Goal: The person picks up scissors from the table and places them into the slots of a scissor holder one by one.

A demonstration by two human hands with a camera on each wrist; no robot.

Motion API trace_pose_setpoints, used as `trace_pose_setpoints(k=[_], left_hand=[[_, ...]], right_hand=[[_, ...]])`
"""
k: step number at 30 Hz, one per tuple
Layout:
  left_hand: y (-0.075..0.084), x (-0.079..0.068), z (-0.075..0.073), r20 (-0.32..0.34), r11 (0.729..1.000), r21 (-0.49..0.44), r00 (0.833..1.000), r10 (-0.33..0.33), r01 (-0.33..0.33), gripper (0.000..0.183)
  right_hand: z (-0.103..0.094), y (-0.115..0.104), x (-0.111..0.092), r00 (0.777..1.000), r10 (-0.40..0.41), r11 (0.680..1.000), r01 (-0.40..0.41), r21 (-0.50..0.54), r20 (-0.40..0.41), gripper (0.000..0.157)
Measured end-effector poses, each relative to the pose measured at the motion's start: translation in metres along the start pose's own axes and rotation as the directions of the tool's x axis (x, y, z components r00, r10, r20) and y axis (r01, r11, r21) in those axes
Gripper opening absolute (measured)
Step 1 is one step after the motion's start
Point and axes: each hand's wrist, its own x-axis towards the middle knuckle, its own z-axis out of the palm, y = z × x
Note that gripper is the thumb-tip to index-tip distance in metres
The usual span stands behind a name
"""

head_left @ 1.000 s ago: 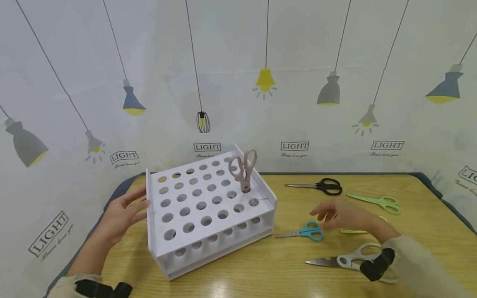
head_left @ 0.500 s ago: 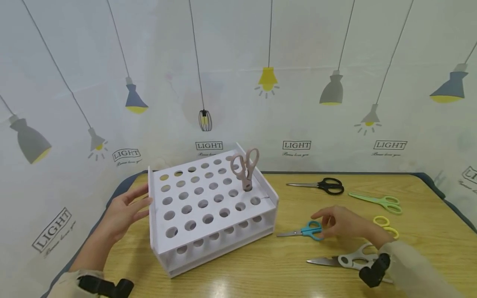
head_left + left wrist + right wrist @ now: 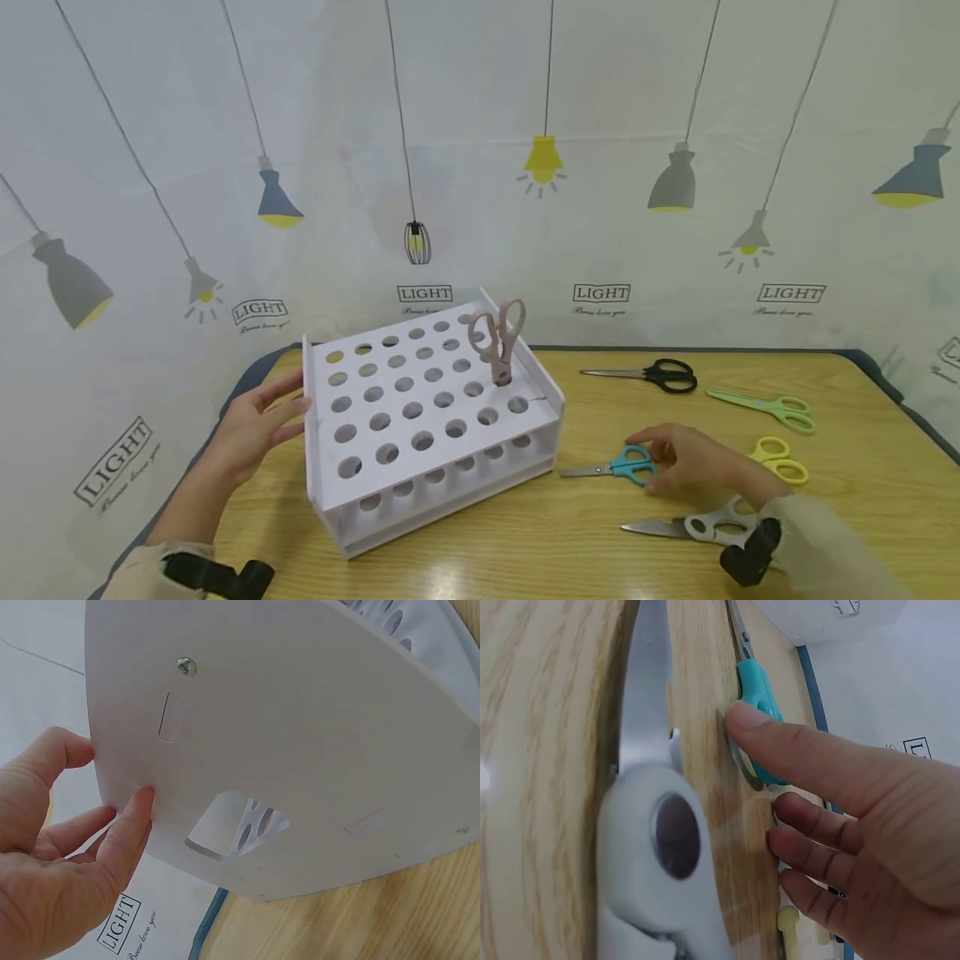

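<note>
A white rack (image 3: 405, 417) with rows of round holes stands on the left of the table. One pair of pinkish-beige scissors (image 3: 498, 343) stands upright in a hole, handles up. My left hand (image 3: 251, 429) rests its fingertips against the rack's left side panel (image 3: 300, 735), fingers extended. My right hand (image 3: 693, 457) is at the handles of the light-blue scissors (image 3: 628, 464), which lie flat beside the rack. In the right wrist view, the thumb (image 3: 761, 724) overlaps a blue handle loop (image 3: 759, 686) while the other fingers bend loosely below it.
Grey-white kitchen scissors (image 3: 701, 527) lie nearest me, partly under the right wrist. Yellow scissors (image 3: 780, 461) lie beyond the right forearm. Light-green scissors (image 3: 783, 410) and black-handled scissors (image 3: 667, 376) lie farther back. A printed curtain (image 3: 600, 208) hangs behind the table (image 3: 465, 575).
My right hand has lowered and come in close around the light-blue scissors' handles, uncovering the yellow scissors. The left hand stays at the rack. The head view has shifted slightly.
</note>
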Motion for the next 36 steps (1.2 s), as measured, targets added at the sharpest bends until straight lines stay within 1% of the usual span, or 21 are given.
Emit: trace_pose_setpoints(k=[6,10,17,19,24,31,36], left_hand=[[0.000,0.000,0.000,-0.011,1.000,-0.005,1.000,-0.014,0.014,0.068],[0.000,0.001,0.000,-0.011,1.000,-0.007,1.000,-0.014,0.014,0.068],[0.000,0.001,0.000,-0.010,1.000,-0.007,1.000,-0.014,0.014,0.069],[0.000,0.001,0.000,-0.010,1.000,-0.003,1.000,-0.014,0.014,0.070],[-0.002,0.001,-0.001,-0.008,1.000,0.006,1.000,-0.012,0.012,0.071],[-0.003,0.002,-0.001,0.000,1.000,0.003,1.000,-0.009,0.009,0.070],[-0.003,0.003,-0.001,0.004,1.000,-0.002,1.000,-0.010,0.010,0.070]], right_hand=[[0.002,0.002,0.001,0.999,0.018,1.000,-0.019,-0.020,-0.027,0.062],[0.001,0.004,0.002,0.999,0.012,1.000,-0.013,-0.016,-0.034,0.061],[-0.002,0.005,0.002,1.000,0.001,0.999,-0.001,0.039,-0.004,0.062],[-0.003,0.005,0.002,1.000,-0.012,0.999,0.012,0.039,0.002,0.062],[-0.004,0.005,0.001,1.000,-0.014,0.999,0.014,0.034,0.011,0.062],[-0.007,0.004,0.002,0.999,-0.034,0.999,0.034,0.026,0.007,0.063],[-0.009,-0.001,0.003,1.000,-0.004,0.995,0.003,0.095,0.010,0.064]])
